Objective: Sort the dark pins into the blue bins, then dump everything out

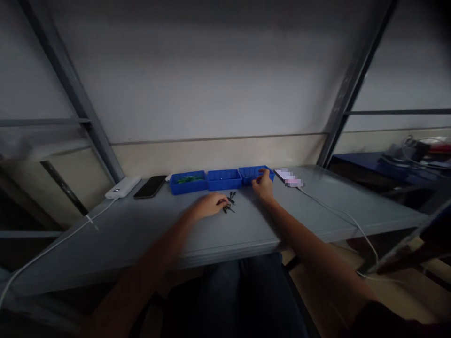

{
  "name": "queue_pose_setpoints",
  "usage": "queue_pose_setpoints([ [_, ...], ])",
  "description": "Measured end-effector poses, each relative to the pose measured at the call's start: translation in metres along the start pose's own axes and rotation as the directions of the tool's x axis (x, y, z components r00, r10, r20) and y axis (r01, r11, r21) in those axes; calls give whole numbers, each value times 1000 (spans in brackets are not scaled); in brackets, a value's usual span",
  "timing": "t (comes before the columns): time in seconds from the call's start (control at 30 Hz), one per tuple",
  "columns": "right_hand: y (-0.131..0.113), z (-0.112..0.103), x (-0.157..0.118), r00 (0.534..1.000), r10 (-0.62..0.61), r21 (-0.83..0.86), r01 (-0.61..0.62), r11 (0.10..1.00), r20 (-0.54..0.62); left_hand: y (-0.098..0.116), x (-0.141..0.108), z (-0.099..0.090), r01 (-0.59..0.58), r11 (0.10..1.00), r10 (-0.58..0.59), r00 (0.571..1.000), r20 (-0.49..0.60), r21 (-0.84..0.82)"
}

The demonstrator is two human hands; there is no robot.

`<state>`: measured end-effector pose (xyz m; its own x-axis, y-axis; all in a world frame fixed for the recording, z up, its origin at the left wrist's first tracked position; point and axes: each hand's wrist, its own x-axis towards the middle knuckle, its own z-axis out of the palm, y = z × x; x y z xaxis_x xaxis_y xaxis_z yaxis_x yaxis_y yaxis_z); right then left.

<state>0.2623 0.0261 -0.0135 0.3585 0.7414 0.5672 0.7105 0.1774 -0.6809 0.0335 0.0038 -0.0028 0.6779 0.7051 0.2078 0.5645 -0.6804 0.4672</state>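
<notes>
Three blue bins stand in a row at the back of the grey table. Green pieces (190, 179) lie in the left bin (189, 188); a tiny light speck shows in the middle bin (224, 183). My left hand (213, 204) rests at a small pile of dark thin parts (229, 204) in front of the middle bin, fingers curled together; what they hold is too small to name. My right hand (263, 185) is at the front edge of the right bin (248, 176), its fingers bent, thumb and fingertips apart, with nothing visible between them.
On the table (218, 234), a white power bank (123, 187) with a cable and a dark phone (150, 187) lie left of the bins. A lit phone (289, 178) with a white cable (334, 209) lies to the right. Metal posts flank the table.
</notes>
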Motion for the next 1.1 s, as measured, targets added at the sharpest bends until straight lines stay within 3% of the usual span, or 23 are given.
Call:
queue_pose_setpoints([
  [0.33, -6, -3, -3, 999, -47, -44, 48, 998, 28, 5, -2, -1, 31, 999, -32, 999, -18, -28],
  [0.47, -6, 0, -6, 977, -122, -57, 134, 989, 174, 9, -6, -7, 28, 999, -27, 999, 30, -39],
  [0.57, -6, 2, -9, 926, -171, -44, 197, 979, 336, 10, -8, -11, 24, 1000, -23, 995, 94, -11],
  [0.67, -6, 3, -11, 888, -203, -50, 244, 968, 412, 9, -9, -12, 25, 1000, -26, 992, 120, 5],
  [0.97, -9, 1, -11, 860, -190, -73, 254, 965, 473, -2, -8, -14, 115, 990, -114, 993, -20, 80],
  [1.1, -8, 1, -12, 852, -197, -68, 261, 963, 485, -7, -10, -17, 149, 985, -148, 989, -13, 92],
])
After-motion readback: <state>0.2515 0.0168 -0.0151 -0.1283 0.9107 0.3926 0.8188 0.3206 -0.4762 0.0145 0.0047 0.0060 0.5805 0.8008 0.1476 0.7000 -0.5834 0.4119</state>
